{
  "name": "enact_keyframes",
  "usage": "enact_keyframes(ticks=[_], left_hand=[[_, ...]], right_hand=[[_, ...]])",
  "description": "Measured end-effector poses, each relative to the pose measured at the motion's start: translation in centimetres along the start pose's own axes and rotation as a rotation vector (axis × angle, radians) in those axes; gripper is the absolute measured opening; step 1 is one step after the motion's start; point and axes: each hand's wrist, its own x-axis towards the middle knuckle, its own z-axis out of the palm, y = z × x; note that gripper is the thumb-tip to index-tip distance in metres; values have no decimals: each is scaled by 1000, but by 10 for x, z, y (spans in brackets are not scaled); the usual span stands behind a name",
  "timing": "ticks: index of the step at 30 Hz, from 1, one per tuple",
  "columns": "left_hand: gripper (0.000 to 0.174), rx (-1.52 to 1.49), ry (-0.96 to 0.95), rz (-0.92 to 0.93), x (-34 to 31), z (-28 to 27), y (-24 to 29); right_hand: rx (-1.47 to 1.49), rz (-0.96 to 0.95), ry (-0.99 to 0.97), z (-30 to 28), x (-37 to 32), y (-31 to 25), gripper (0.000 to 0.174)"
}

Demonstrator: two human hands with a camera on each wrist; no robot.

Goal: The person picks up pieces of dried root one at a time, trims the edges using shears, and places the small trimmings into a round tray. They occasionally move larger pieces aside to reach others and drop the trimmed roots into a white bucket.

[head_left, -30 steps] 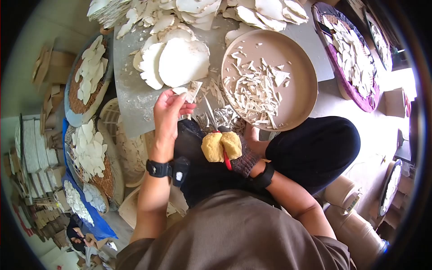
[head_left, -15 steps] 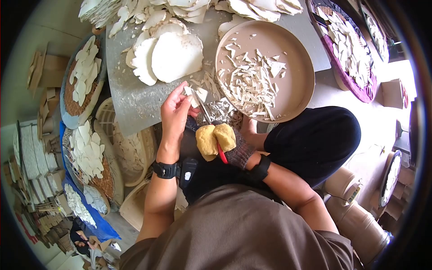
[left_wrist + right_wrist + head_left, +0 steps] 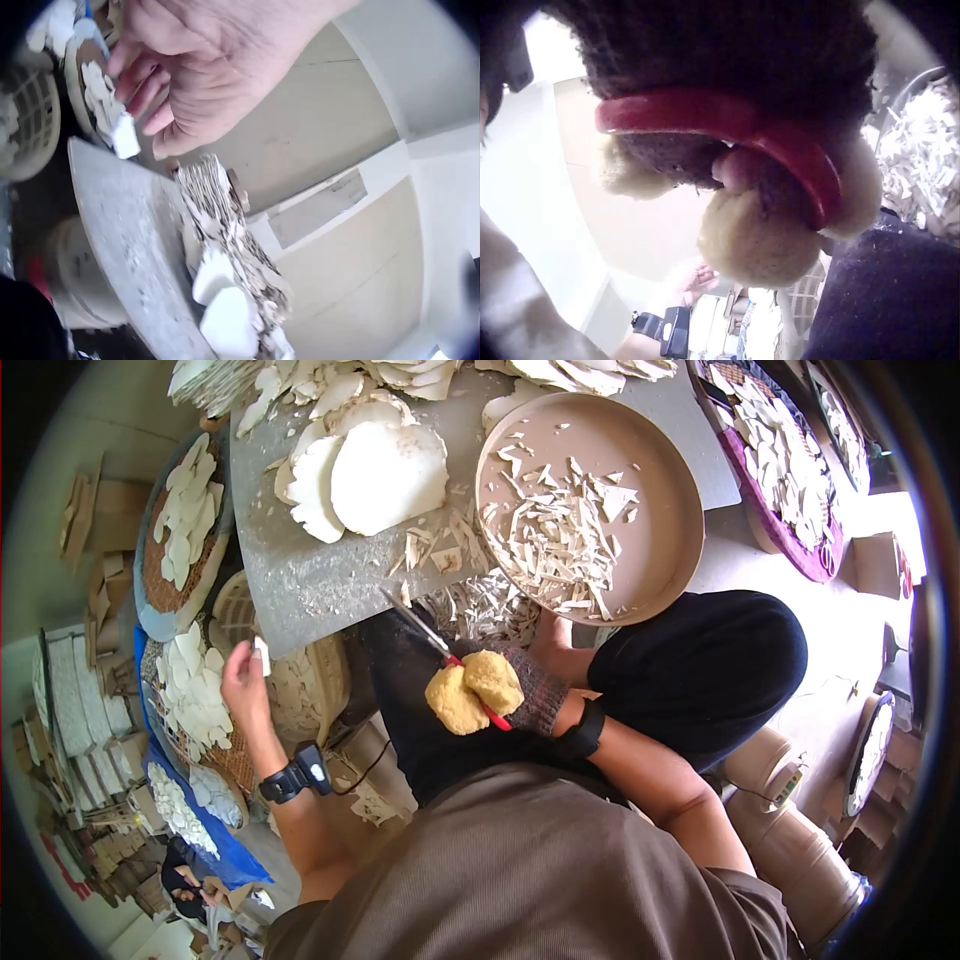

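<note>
My left hand (image 3: 247,685) is out at the left, beyond the table edge and near a basket. A small white slice (image 3: 125,136) is right at its fingertips; in the left wrist view the fingers are loosely spread, with a gap between them and the slice. My right hand (image 3: 535,685), in a dark knitted glove, grips scissors (image 3: 432,634) over my lap. Yellow foam padding (image 3: 458,702) wraps their red handles (image 3: 682,112). The blades point up and left toward the table edge. A bare fingertip (image 3: 736,168) shows inside a handle loop.
A round brown tray (image 3: 660,540) of cut strips stands on the metal table (image 3: 290,585), beside large pale slices (image 3: 390,478) and offcuts. A plastic basket (image 3: 335,685) of pieces sits below on the left. Drying trays flank both sides; another person (image 3: 185,885) is at lower left.
My left hand held a pale piece at the scissor blades, then swung left and down, off the table edge. My right hand drew back slightly toward my lap with the scissors.
</note>
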Motion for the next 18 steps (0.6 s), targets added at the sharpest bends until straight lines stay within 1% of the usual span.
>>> enact_keyframes(ticks=[1,3,5,6,7,9,10,11,13,14,15,16,17,18], left_hand=[[32,361,183,194,10,-13,-23],[32,198,202,127,-9,3,30],[33,-92,-53,92,-17,37,52],[31,-132,-176,124,-17,57,61],[30,-174,-300,161,-15,80,69],[29,-161,-298,314,-16,128,85],[29,-2,-276,457,-18,145,86],[29,160,-250,599,-21,158,90],[27,54,-455,488,-37,169,107],[22,-40,-555,424,-40,170,110],[19,-99,-506,433,-42,169,115],[19,-56,-408,434,-37,170,116],[19,-12,-309,432,-29,170,114],[27,3,-168,540,-17,170,110]], right_hand=[[62,4,-35,4,0,-3,26],[-130,-57,-88,12,3,-24,24],[-335,-120,-149,18,5,-47,22],[-381,-135,-173,21,6,-53,22],[-367,-140,-170,23,5,-59,23],[-342,-147,-161,26,1,-69,25],[-368,-110,-147,25,-1,-71,28],[-300,-59,-128,24,-3,-72,26],[-156,36,-86,18,-8,-73,23],[-327,-7,-105,15,-9,-84,20],[-271,11,-83,10,-10,-76,27],[56,63,-34,7,-9,-65,32],[388,96,-44,1,-9,-48,35],[766,136,-41,-4,-9,-31,38]])
